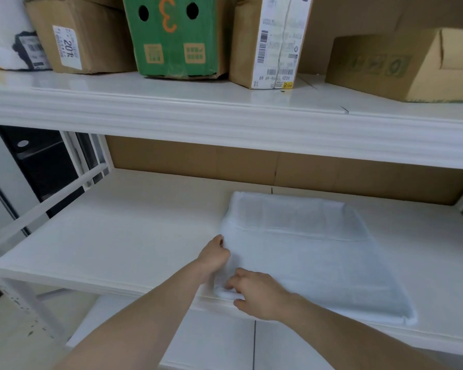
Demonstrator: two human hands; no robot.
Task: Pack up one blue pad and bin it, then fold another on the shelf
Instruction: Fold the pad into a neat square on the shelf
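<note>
Hands gripping blue pad (305, 257) left edge: left hand (215, 256), right hand (257, 293) pinching corner

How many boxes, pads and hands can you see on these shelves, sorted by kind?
Brown cardboard boxes: 3
Green box: 1
White bag: 1, partly cut off at the left edge
Pale blue pad: 1
Hands on the pad: 2, left hand, right hand
Total: 8
</note>
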